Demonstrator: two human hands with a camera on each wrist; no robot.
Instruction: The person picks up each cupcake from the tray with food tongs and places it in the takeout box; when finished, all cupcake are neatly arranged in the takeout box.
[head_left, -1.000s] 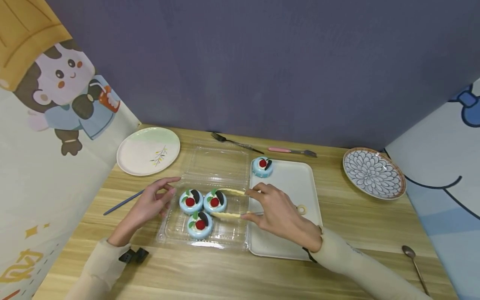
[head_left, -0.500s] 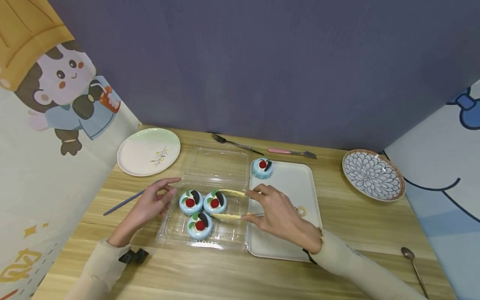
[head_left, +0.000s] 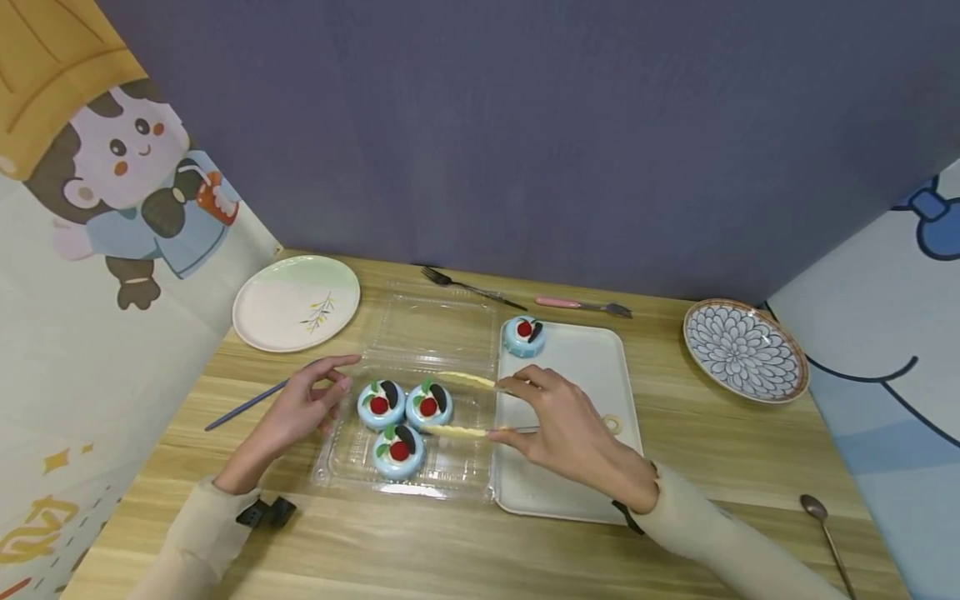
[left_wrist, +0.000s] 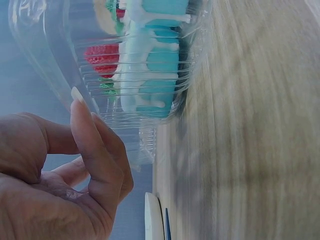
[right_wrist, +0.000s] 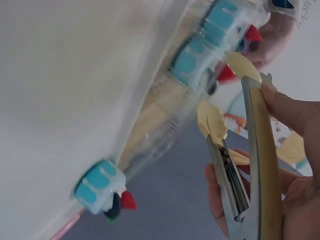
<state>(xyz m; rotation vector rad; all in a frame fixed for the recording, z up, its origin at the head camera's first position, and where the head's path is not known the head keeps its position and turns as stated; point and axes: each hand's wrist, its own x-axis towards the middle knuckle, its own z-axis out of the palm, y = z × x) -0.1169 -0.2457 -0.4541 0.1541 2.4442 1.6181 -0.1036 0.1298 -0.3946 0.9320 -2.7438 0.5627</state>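
My right hand (head_left: pixel 566 425) holds metal tongs with yellow scalloped tips (head_left: pixel 459 432); the tips are spread apart, with one of the cakes at their far end. Three light-blue toy cakes with red berries, including the cake between the tips (head_left: pixel 429 407), the left cake (head_left: pixel 378 408) and the front cake (head_left: pixel 397 457), sit in a clear plastic box (head_left: pixel 465 475) with its lid folded back. At the box's left side is my left hand (head_left: pixel 303 400), fingers loosely bent. In the left wrist view a fingertip (left_wrist: pixel 77 97) is right at the box's clear wall.
A fourth blue cake (head_left: pixel 524 335) stands at the far-left corner of a white tray (head_left: pixel 562 500). Around lie an oval plate (head_left: pixel 285 308), a patterned bowl (head_left: pixel 750 350), a black fork (head_left: pixel 480 288), a pink-handled utensil (head_left: pixel 562 302), a blue stick (head_left: pixel 243 407) and a spoon (head_left: pixel 817 505).
My right hand has shifted slightly right with the tongs, and their tips are spread a little wider. The left hand and the cakes have stayed put.
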